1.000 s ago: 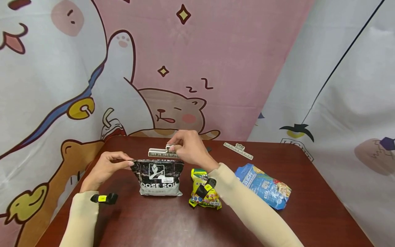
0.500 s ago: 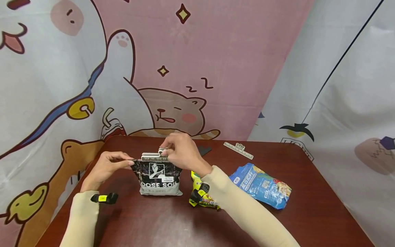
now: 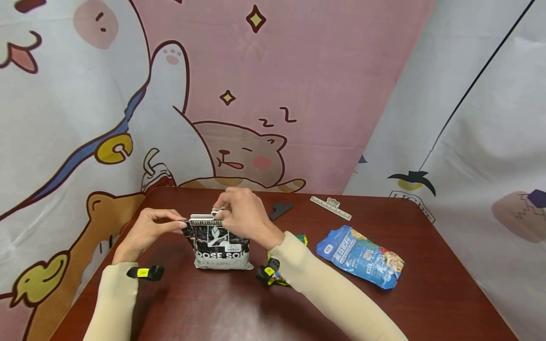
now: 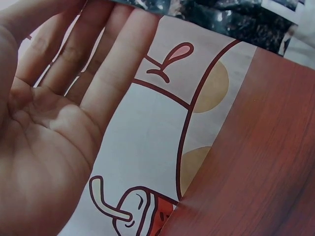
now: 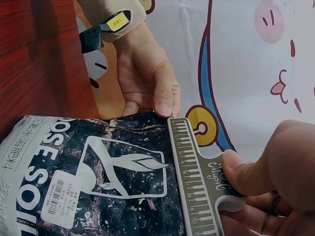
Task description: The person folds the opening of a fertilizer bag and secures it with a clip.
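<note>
A black and white soil bag [image 3: 222, 246] stands upright on the table. At its top left corner, my left hand [image 3: 149, 231] pinches the bag's edge between thumb and fingers. My right hand [image 3: 245, 214] pinches the handle of a piano-key clip [image 3: 203, 219], which lies along the bag's top edge. In the right wrist view the clip [image 5: 197, 182] runs across the bag's mouth, with the thumb on its handle. The left wrist view has my left palm [image 4: 49, 132] beside a strip of the bag [image 4: 221, 19].
A yellow packet [image 3: 278, 279] is partly hidden behind my right forearm. To the right lies a blue pouch [image 3: 362, 255]. Farther back on the table [image 3: 426, 265] are a black clip [image 3: 280, 210] and another piano-key clip [image 3: 331, 207]. A printed cloth [image 3: 332, 94] hangs behind.
My right hand has carried the piano-key clip left and down, from above the bag onto its top edge. The black clip has come into fuller view. My left hand stays at the corner.
</note>
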Motion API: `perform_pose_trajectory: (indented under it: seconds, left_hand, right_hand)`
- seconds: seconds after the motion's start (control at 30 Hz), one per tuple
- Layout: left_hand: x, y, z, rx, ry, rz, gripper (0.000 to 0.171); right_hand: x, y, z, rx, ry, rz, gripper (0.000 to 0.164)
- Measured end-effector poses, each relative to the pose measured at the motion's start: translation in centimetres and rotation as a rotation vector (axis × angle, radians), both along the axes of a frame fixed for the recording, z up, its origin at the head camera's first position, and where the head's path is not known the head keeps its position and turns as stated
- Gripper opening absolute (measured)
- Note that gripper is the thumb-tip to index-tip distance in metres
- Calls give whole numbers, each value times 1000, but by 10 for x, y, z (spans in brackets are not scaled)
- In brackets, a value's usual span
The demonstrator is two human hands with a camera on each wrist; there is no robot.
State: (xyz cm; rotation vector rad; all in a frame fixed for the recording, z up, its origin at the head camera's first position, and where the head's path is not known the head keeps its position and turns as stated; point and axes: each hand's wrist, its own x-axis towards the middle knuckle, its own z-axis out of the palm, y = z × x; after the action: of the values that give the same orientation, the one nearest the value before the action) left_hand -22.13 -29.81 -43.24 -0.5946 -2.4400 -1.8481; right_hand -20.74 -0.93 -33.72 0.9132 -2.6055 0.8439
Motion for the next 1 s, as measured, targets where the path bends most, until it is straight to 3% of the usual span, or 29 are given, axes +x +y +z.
perform_pose_trajectory:
  seconds: [0.4,0.77,1.0]
  left_hand:
    - [0,0,0,13,17,-10,11]
    - [0,0,0,8,24,-15,11]
    - [-2,-3,-1,20,47,-56,11]
  right_hand:
    - [1,-4,-2,10,-2,1,21]
    - [1,-10,-9,34,46,-5,17]
    - [1,-12,-13,34,45,4,10]
